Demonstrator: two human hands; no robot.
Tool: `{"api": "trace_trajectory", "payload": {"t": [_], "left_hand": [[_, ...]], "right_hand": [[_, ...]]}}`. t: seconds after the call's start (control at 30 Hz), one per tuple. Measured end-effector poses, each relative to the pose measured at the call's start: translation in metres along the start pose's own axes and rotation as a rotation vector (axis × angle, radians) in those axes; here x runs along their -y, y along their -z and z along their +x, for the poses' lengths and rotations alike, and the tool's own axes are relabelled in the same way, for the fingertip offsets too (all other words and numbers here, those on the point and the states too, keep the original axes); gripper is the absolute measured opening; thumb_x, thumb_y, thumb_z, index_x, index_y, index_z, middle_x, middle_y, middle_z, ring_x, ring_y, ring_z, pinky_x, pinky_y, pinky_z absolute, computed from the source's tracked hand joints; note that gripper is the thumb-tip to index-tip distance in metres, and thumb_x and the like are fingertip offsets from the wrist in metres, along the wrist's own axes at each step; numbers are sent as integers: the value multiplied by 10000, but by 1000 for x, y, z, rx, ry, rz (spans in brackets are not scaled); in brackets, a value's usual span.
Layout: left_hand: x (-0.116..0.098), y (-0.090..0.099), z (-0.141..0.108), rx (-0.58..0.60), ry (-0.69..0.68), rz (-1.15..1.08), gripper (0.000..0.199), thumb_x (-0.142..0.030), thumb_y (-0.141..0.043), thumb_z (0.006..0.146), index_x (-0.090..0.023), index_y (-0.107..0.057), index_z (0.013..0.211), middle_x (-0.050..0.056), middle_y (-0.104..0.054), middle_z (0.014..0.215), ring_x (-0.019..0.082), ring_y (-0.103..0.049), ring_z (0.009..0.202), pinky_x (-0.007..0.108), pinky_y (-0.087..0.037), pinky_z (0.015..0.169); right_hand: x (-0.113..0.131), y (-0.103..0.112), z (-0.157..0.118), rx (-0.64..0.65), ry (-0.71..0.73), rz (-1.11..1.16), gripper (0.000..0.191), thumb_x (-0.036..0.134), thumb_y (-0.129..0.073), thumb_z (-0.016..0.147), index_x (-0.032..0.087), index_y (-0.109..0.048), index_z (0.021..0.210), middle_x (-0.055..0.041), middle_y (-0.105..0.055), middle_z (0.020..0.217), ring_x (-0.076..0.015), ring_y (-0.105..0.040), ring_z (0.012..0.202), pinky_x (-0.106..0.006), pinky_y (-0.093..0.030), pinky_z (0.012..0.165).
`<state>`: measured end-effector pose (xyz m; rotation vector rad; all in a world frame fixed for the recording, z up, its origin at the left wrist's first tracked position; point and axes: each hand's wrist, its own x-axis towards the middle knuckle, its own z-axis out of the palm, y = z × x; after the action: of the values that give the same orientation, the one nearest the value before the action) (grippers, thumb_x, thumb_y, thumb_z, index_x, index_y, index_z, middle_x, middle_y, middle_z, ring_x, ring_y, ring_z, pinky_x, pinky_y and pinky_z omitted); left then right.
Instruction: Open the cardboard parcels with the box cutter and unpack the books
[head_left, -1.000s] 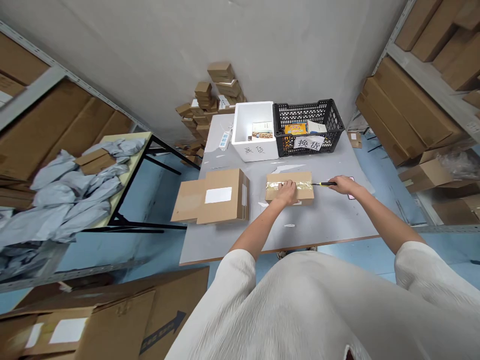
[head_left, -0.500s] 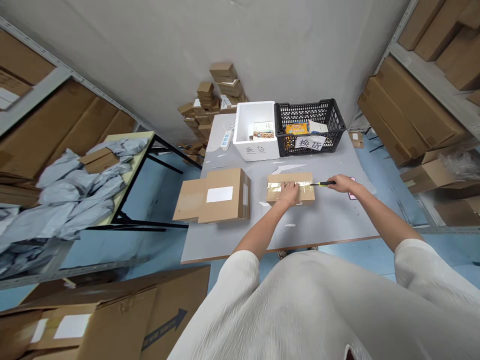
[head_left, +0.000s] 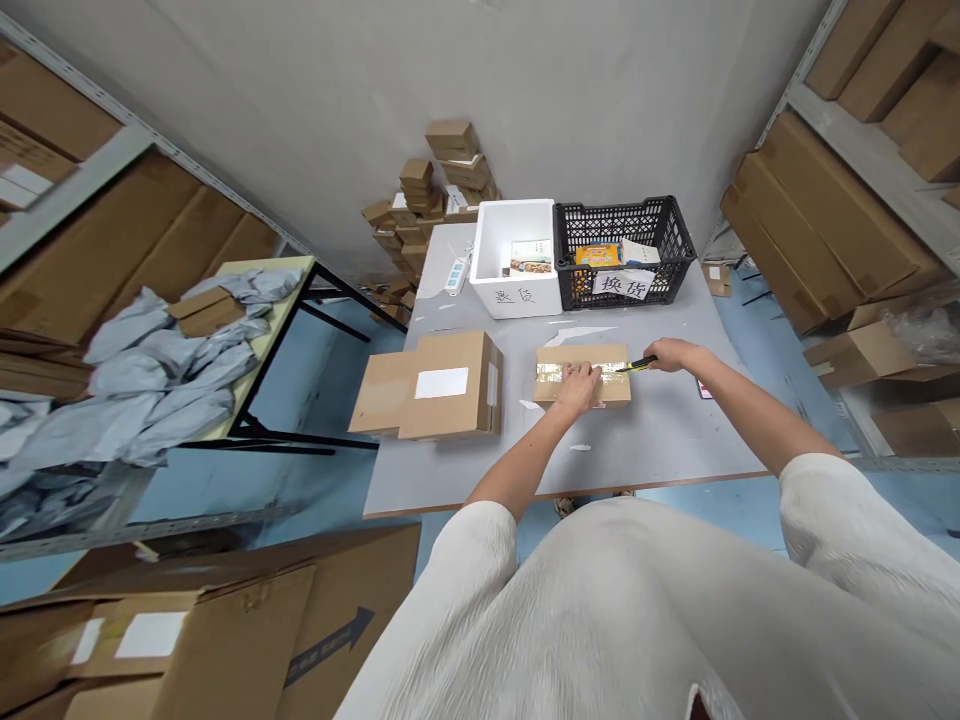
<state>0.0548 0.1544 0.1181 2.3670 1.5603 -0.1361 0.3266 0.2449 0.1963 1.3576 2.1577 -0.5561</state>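
Note:
A small cardboard box with shiny tape along its top lies on the grey table. My left hand presses down on the top of this box, its fingers stretched out over the tape. In my right hand is a black and yellow utility knife, gripped by its handle. The knife points left, its tip at the taped seam near the box's right end. Beneath my right forearm, a phone with a pink edge lies partly covered.
Two cardboard boxes sit left on the table. Behind are a white foam bin and a black plastic crate holding packages. Grey mailing bags cover the left side table; loaded shelves flank both sides.
My right hand has moved slightly up and left, tilting the knife so its handle rises to the right. My left hand stays on the box.

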Motion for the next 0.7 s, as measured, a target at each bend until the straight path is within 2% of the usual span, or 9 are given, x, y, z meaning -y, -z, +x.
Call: {"api": "trace_trajectory", "payload": {"t": [0.17, 0.33, 0.43, 0.57, 0.7], "left_hand": [[-2, -2, -5, -16, 0, -2, 803, -485, -950, 845, -242, -563, 1505, 181, -598, 1466, 356, -652, 1273, 528, -216, 1289], [-3, -1, -7, -13, -8, 21, 803, -480, -952, 840, -272, -563, 1511, 163, -599, 1463, 343, -686, 1206, 531, -206, 1282], [-2, 0, -8, -17, 0, 8, 809, -469, -952, 841, -270, -557, 1519, 159, -592, 1461, 341, -694, 1197, 531, -196, 1291], [-4, -2, -10, -20, 0, -21, 779, -448, -942, 851, -279, -560, 1509, 148, -594, 1446, 337, -692, 1204, 538, -190, 1302], [-5, -4, -10, -21, -10, -21, 773, -418, -938, 856, -269, -557, 1512, 165, -588, 1456, 342, -687, 1219, 555, -190, 1304]], "right_hand": [[-15, -3, 6, 84, 14, 94, 279, 365, -701, 1014, 259, -831, 1237, -80, -814, 1094, -231, -706, 939, -286, -431, 738], [-10, -7, 16, 46, 41, 68, 241, 357, -711, 1001, 259, -829, 1187, -81, -804, 1046, -230, -688, 897, -296, -407, 728], [-16, -9, 16, 44, 50, 78, 221, 381, -727, 987, 259, -828, 1141, -85, -794, 1000, -238, -684, 879, -306, -408, 727], [-32, -19, 12, 50, 38, 144, 210, 437, -750, 947, 267, -815, 1052, -59, -772, 942, -229, -670, 834, -312, -424, 726], [-33, -29, 13, 76, 59, 271, 258, 515, -757, 912, 275, -786, 1000, -25, -738, 849, -215, -660, 793, -310, -438, 715]]}}
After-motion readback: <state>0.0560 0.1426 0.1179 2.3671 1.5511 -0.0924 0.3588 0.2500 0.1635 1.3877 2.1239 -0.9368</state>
